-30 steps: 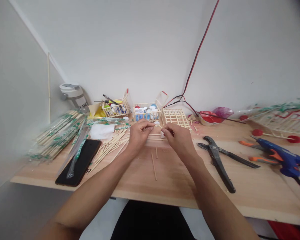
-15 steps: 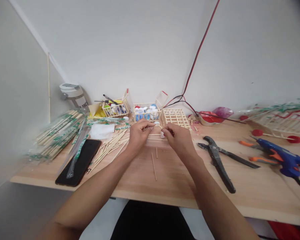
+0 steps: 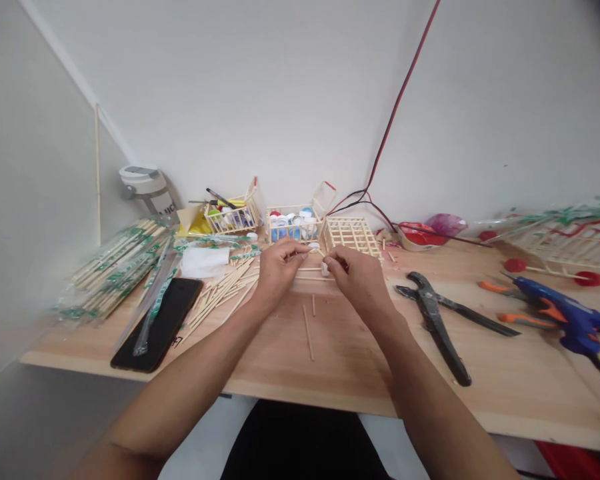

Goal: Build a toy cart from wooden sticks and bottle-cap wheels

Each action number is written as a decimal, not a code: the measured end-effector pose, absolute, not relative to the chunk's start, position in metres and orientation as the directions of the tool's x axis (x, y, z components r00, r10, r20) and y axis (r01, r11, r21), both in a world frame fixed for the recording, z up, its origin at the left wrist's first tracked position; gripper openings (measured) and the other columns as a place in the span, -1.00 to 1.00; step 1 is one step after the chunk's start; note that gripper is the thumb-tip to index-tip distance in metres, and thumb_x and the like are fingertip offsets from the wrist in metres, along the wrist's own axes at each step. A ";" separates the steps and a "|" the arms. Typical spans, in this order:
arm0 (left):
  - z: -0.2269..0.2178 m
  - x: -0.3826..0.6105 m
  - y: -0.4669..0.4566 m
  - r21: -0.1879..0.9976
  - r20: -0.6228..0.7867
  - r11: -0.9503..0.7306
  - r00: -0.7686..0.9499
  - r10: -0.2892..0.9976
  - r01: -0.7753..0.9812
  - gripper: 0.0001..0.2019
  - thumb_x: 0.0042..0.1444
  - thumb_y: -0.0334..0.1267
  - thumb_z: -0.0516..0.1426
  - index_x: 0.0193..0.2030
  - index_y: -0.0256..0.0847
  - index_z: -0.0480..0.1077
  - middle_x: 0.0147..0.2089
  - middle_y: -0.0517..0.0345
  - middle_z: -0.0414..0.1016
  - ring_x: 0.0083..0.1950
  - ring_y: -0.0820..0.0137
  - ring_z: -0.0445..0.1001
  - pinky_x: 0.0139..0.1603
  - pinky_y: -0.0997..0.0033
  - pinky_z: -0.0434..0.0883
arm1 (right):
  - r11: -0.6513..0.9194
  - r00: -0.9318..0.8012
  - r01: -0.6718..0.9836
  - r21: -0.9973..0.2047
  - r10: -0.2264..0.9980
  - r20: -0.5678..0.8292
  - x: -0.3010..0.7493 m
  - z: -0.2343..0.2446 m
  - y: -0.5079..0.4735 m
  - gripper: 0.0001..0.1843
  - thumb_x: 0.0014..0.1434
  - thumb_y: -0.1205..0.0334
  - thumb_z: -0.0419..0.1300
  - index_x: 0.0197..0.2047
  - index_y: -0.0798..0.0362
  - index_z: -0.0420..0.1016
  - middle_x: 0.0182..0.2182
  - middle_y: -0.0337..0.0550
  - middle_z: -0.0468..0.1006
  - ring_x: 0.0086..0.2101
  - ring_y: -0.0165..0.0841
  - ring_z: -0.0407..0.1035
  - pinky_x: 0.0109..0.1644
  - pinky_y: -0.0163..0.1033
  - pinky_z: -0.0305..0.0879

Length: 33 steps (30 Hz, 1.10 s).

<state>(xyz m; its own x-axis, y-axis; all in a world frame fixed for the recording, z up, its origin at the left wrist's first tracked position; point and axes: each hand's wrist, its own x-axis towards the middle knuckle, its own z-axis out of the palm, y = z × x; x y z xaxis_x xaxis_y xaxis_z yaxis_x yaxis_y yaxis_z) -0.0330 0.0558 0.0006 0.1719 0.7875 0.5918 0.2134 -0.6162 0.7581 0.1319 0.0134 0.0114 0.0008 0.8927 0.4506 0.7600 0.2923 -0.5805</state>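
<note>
Your 2 hands are close together over the wooden table (image 3: 345,373). L hand (image 3: 280,270) pinches narrow on 1 thin wooden stick (image 3: 316,251). R hand (image 3: 357,279) is narrow too, fingertips by 1 white blob (image 3: 325,269), grip unclear. 2 loose sticks (image 3: 308,332) lie below; 1 lattice frame (image 3: 353,237) just behind; 1 pliers (image 3: 433,327) to the right.

Pliers (image 3: 433,327) lie right of the right hand (image 3: 360,280).
</note>
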 end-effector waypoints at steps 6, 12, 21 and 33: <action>0.000 -0.033 0.056 0.747 0.603 -0.628 0.175 0.778 0.218 -0.81 0.06 -0.50 0.17 -0.32 -0.17 0.59 -0.33 0.14 0.53 -0.26 0.41 0.45 -0.20 0.40 0.36 | 0.298 -0.001 0.763 -0.573 0.888 0.461 0.132 0.011 0.014 -0.80 0.17 0.28 0.09 -0.47 0.04 0.44 -0.52 -0.23 0.50 -0.46 -0.40 0.30 -0.32 -0.30 0.07; 0.000 -0.033 0.056 0.754 0.591 -0.617 0.176 0.787 0.224 -0.81 0.05 -0.51 0.17 -0.31 -0.17 0.59 -0.33 0.14 0.53 -0.26 0.41 0.45 -0.19 0.40 0.36 | 0.293 0.006 0.765 -0.573 0.887 0.461 0.133 0.011 0.013 -0.81 0.16 0.28 0.09 -0.46 0.05 0.44 -0.50 -0.22 0.51 -0.45 -0.40 0.31 -0.32 -0.30 0.07; 0.001 -0.032 0.056 0.764 0.577 -0.600 0.167 0.800 0.238 -0.83 0.04 -0.49 0.18 -0.33 -0.19 0.58 -0.32 0.12 0.55 -0.25 0.40 0.46 -0.18 0.39 0.38 | 0.293 0.017 0.764 -0.575 0.882 0.471 0.132 0.009 0.015 -0.82 0.15 0.27 0.08 -0.43 0.03 0.46 -0.48 -0.19 0.52 -0.44 -0.36 0.33 -0.31 -0.29 0.11; 0.003 -0.032 0.055 0.775 0.553 -0.574 0.156 0.818 0.265 -0.85 0.04 -0.47 0.18 -0.34 -0.20 0.56 -0.31 0.14 0.56 -0.24 0.39 0.46 -0.18 0.39 0.36 | 0.272 0.045 0.755 -0.596 0.886 0.461 0.131 0.011 0.014 -0.85 0.13 0.29 0.10 -0.40 0.05 0.47 -0.49 -0.21 0.50 -0.43 -0.38 0.32 -0.31 -0.29 0.12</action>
<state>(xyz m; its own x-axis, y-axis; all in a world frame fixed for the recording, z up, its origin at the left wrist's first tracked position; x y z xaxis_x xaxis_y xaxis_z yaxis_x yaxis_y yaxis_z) -0.0320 0.0545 0.0028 0.1559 0.8183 0.5533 0.2650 -0.5743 0.7746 0.1313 0.0138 0.0110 0.0446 0.8862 0.4611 0.7552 0.2722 -0.5963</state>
